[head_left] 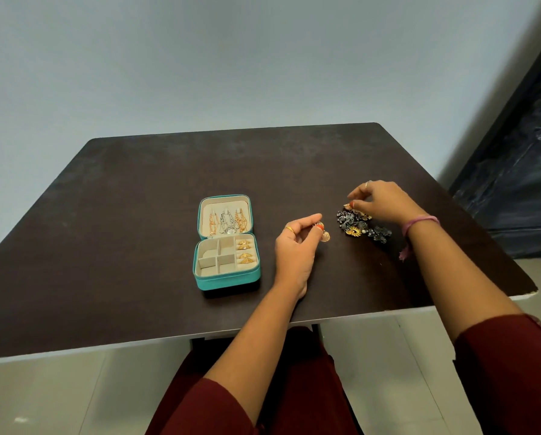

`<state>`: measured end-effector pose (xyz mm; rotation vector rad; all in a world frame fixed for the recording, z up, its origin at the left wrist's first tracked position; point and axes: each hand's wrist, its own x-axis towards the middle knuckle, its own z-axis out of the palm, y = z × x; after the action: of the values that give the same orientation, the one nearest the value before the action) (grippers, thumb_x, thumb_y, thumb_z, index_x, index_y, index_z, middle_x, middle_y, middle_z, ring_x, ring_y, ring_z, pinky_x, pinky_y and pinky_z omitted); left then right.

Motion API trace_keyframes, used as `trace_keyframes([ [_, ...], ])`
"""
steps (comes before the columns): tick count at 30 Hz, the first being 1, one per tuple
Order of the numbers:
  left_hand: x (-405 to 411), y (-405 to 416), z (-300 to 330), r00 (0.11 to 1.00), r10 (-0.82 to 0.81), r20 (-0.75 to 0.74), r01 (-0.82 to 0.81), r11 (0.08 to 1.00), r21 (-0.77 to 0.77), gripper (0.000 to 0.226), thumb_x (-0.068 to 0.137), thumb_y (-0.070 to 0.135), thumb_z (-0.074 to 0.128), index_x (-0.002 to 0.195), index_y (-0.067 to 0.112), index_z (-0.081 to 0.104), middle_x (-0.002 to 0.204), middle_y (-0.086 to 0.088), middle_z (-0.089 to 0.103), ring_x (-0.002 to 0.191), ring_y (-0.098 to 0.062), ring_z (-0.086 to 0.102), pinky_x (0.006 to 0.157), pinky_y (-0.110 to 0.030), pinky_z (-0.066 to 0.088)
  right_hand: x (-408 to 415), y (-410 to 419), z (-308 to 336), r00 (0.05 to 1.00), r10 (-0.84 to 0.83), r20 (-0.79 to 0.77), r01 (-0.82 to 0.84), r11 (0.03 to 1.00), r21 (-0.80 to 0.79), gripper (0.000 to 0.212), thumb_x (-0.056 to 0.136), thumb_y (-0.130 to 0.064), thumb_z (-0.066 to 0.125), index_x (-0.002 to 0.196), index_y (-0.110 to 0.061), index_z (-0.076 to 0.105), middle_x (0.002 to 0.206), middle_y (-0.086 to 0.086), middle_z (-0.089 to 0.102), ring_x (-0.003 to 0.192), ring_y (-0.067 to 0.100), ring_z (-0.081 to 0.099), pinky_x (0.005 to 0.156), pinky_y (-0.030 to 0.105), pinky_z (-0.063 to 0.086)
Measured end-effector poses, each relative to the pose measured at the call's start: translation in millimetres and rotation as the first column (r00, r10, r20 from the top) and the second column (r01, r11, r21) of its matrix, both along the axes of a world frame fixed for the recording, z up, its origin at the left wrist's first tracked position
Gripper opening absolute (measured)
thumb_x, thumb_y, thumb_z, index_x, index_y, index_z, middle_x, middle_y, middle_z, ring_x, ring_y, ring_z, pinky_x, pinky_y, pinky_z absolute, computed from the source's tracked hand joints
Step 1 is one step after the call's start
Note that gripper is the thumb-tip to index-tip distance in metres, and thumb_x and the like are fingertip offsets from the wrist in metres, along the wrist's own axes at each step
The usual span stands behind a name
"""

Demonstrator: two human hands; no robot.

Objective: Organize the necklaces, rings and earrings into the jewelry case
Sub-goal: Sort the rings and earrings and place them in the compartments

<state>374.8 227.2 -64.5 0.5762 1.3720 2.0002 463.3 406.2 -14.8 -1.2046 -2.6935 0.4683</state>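
A teal jewelry case [227,280] lies open on the dark table [137,199]. Necklaces [228,219] hang in its upright lid, and gold rings [245,252] sit in the right slots of its base. The beige compartments to the left hold nothing I can see. My left hand [296,249] hovers to the right of the case, pinching a gold shell-shaped earring [324,236]. Further right, a pile of dark and gold earrings [362,226] rests on the table. My right hand [382,200] sits over the pile's far edge, fingertips closed on a gold earring [348,206].
The table's near edge [200,335] runs above my lap, and its right corner [531,290] is chipped. A pale wall stands behind the table. A dark panel [520,171] leans at the far right.
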Motion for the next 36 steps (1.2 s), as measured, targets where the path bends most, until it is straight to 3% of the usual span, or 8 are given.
trace_keyframes([
  [3,-0.8,0.3,0.6,1.000,-0.008,-0.011,0.008,1.000,0.004,0.020,0.087,-0.001,0.062,0.104,0.009,0.068,0.087,0.002,0.070,0.076,-0.001,0.065,0.075,-0.012,0.047,-6.6,2.1,4.9,0.988,0.006,0.152,-0.010,1.000,0.026,0.014,0.090,-0.039,0.060,0.101,-0.033,0.067,0.097,-0.011,0.066,0.099,0.013,0.057,0.094,0.040,0.040],
  [7,-0.9,0.4,0.0,0.998,-0.008,-0.068,0.005,0.999,-0.042,0.019,0.088,0.004,0.062,0.100,0.017,0.070,0.088,0.005,0.070,0.076,-0.001,0.063,0.072,-0.011,0.046,-10.4,6.4,5.5,0.979,0.009,0.204,-0.020,0.998,0.053,0.009,0.091,-0.032,0.059,0.091,-0.030,0.068,0.094,-0.008,0.067,0.100,0.017,0.059,0.094,0.041,0.041],
  [9,0.2,0.0,0.0,0.996,-0.010,-0.083,0.006,0.999,-0.053,0.021,0.089,0.005,0.060,0.095,0.022,0.071,0.086,0.006,0.069,0.072,0.000,0.060,0.069,-0.011,0.045,-8.3,10.5,4.4,0.991,0.010,0.131,-0.012,1.000,0.012,0.009,0.091,-0.030,0.059,0.085,-0.029,0.066,0.088,-0.008,0.065,0.097,0.018,0.059,0.092,0.040,0.044],
  [13,0.2,0.0,1.1,0.993,-0.018,-0.117,0.012,0.998,-0.058,0.026,0.090,0.006,0.059,0.091,0.029,0.071,0.095,0.000,0.069,0.069,0.004,0.058,0.068,-0.011,0.044,-0.4,14.9,1.3,0.982,-0.051,-0.184,0.021,0.987,-0.161,0.010,0.091,-0.024,0.061,0.083,-0.020,0.065,0.091,-0.001,0.068,0.091,0.018,0.062,0.085,0.033,0.047],
  [20,0.6,-0.7,1.5,0.991,-0.019,-0.132,0.012,0.998,-0.054,0.027,0.090,0.005,0.057,0.092,0.030,0.070,0.107,-0.014,0.067,0.071,0.001,0.060,0.068,-0.010,0.043,9.4,-1.2,-3.1,0.754,-0.304,-0.583,-0.101,0.823,-0.559,0.002,0.093,-0.015,0.059,0.094,-0.014,0.059,0.100,0.011,0.068,0.077,0.010,0.070,0.068,0.022,0.054],
  [27,-0.2,-1.4,-0.7,0.992,-0.046,-0.116,0.041,0.998,-0.045,0.024,0.088,0.001,0.061,0.095,0.022,0.071,0.105,-0.017,0.065,0.069,-0.002,0.059,0.069,-0.011,0.045,13.7,-29.4,2.6,0.594,-0.456,-0.663,-0.239,0.687,-0.686,0.003,0.092,-0.007,0.058,0.093,-0.010,0.058,0.091,0.010,0.069,0.073,0.011,0.072,0.063,0.019,0.057],
  [31,-0.1,-2.3,-2.8,0.994,-0.063,-0.094,0.060,0.998,-0.037,0.023,0.084,0.002,0.068,0.104,0.011,0.070,0.088,-0.007,0.067,0.070,-0.003,0.061,0.069,-0.014,0.047,13.0,-55.2,3.2,0.513,-0.520,-0.683,-0.322,0.621,-0.715,0.010,0.087,-0.002,0.063,0.093,-0.009,0.059,0.085,0.006,0.075,0.075,0.013,0.072,0.064,0.019,0.057],
  [36,-1.8,-4.4,-2.6,0.997,-0.053,-0.059,0.053,0.999,0.000,0.021,0.083,0.010,0.072,0.104,0.008,0.071,0.100,-0.009,0.070,0.084,-0.010,0.065,0.075,-0.022,0.052,6.7,-90.3,-2.8,0.492,-0.570,-0.658,-0.415,0.511,-0.753,0.017,0.084,-0.001,0.065,0.099,-0.007,0.059,0.089,0.009,0.075,0.078,0.016,0.072,0.064,0.022,0.058],
])
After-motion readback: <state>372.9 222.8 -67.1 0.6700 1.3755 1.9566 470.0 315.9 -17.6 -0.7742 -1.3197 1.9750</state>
